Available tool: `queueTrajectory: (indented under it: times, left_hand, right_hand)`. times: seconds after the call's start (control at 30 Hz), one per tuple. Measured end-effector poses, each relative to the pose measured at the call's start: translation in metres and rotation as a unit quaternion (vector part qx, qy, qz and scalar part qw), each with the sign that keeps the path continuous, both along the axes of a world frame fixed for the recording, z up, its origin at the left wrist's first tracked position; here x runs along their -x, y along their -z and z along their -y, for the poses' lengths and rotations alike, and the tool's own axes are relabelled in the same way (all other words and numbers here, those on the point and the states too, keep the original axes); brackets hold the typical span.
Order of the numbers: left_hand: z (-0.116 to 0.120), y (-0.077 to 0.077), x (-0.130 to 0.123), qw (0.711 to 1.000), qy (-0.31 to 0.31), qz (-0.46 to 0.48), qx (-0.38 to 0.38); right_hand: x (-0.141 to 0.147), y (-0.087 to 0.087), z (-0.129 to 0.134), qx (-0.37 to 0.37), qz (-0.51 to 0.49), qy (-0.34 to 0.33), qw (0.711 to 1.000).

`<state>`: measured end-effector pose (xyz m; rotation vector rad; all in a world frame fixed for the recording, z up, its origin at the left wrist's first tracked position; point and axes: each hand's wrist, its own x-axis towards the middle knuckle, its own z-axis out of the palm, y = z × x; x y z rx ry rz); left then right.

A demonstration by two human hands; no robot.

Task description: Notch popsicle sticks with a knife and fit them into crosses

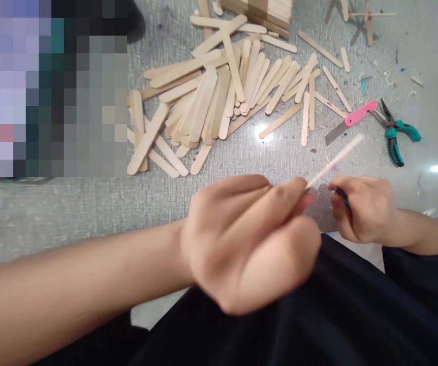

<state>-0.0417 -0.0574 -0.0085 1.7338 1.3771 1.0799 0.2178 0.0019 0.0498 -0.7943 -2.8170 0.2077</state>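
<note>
My left hand (255,239) is closed, blurred by motion, with thumb and fingers pinching a thin craft stick (335,160) that points up to the right. Just right of the stick, my right hand (367,208) curls around a small black-and-teal tool (343,195). Most of that tool is hidden by the fingers, so its kind does not show. Beyond my hands lie a pink-handled craft knife (361,113) with a wide grey blade and a pair of teal-and-black pliers (394,129), jaws pointing away.
A large loose heap of wooden craft sticks (207,101) covers the middle of the grey textured table (89,218). Behind it stands a stack of bundled sticks (268,15). Small assembled stick pieces (369,23) sit at the far right, among scraps. The upper left is pixelated.
</note>
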Motion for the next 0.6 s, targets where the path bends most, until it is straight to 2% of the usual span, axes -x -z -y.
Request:
queueTrajectory:
  times: [0.07,0.13,0.2,0.27,0.4,0.5,0.6]
  left_hand:
    - [-0.005,-0.007,-0.007,1.000,0.003,-0.014,-0.005]
    - [-0.009,-0.007,-0.014,0.999,-0.025,-0.034,-0.001]
    - [-0.013,-0.005,-0.017,0.998,-0.038,-0.042,0.025]
    - [-0.017,-0.003,-0.019,0.996,-0.020,-0.032,0.083]
    - [-0.025,-0.005,-0.018,0.980,0.005,-0.006,0.198]
    - [-0.029,-0.010,-0.016,0.970,0.020,-0.004,0.243]
    - [-0.031,-0.015,-0.016,0.967,0.022,-0.028,0.253]
  right_hand:
    - [0.004,-0.004,-0.004,0.125,0.059,0.036,0.990]
    - [0.007,-0.008,-0.009,0.229,0.162,0.074,0.957]
    - [0.010,-0.010,-0.014,0.264,0.234,0.094,0.931]
    - [0.012,-0.009,-0.016,0.259,0.266,0.105,0.923]
    - [0.012,-0.003,-0.012,0.228,0.265,0.116,0.930]
    - [0.014,-0.001,-0.003,0.201,0.262,0.103,0.938]
    - [0.017,-0.002,0.007,0.146,0.264,0.087,0.950]
